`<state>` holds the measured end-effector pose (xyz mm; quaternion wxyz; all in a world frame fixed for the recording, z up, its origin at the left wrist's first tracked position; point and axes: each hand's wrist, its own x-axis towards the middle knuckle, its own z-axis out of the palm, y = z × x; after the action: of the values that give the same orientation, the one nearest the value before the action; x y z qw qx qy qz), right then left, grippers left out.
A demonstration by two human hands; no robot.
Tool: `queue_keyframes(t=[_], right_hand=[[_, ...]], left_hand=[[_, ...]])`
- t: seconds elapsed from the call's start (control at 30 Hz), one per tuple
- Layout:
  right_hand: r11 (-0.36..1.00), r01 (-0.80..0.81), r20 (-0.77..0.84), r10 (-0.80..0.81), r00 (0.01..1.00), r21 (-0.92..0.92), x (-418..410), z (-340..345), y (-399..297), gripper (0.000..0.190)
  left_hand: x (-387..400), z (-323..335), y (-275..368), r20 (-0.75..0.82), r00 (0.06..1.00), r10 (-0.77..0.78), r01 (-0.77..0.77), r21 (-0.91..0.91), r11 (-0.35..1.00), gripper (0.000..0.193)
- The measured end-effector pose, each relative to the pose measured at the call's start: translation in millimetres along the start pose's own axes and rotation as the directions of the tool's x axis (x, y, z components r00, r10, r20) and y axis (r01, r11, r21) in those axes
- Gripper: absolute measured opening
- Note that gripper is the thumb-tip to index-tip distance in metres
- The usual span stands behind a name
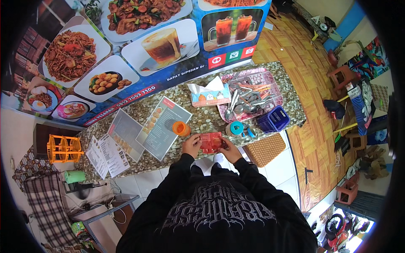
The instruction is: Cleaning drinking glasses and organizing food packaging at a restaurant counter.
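Observation:
A flat, glossy red packet [211, 142] is held level over the front edge of the pebble-patterned counter [202, 120]. My left hand [191, 146] grips its left end, and my right hand [230, 150] grips its right end. Just beyond my left hand stands an orange plastic container [181, 128], beside a grey printed menu sheet [167, 126]. A jar with a turquoise lid [236, 127] stands beyond my right hand, with a small blue item [250, 132] next to it. What the packet holds cannot be told.
Behind the jar lies a pink patterned tray [275, 85] of spoons and forks, between a tissue box [210, 95] and a dark blue plastic basket [273, 119]. More menu sheets [112, 155] and an orange rack [65, 148] are at left. A large food banner [139, 60] borders the counter's back.

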<state>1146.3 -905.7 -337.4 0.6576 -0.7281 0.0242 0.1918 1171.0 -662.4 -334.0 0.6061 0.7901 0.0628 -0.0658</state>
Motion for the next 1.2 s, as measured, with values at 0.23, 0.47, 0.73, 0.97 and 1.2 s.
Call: queue_keyframes(t=[0.23,0.47,0.73,0.97,1.2], right_hand=[[1.0,0.019,-0.069,-0.017,0.998,0.024,7,-3,13,0.065],[1.0,-0.008,-0.05,0.007,0.999,-0.015,-5,-17,-8,0.038],[0.957,-0.073,-0.07,0.096,0.993,0.28,-53,-41,-45,0.03],[0.932,0.053,-0.483,0.137,0.865,0.358,-79,-73,-56,0.043],[0.917,0.011,-0.651,0.275,0.707,0.4,-48,-107,-5,0.079]], left_hand=[[-13,-19,1,0.056,0.998,0.003,-0.002,-0.003,1.0,0.03],[-36,-43,19,0.177,0.983,0.04,-0.042,0.011,0.999,0.022],[-25,-7,119,0.577,0.816,-0.031,-0.003,0.058,0.998,0.026],[2,90,126,0.766,0.636,-0.093,0.201,-0.049,0.978,0.044],[2,171,74,0.639,0.743,-0.196,0.135,0.143,0.98,0.072]])
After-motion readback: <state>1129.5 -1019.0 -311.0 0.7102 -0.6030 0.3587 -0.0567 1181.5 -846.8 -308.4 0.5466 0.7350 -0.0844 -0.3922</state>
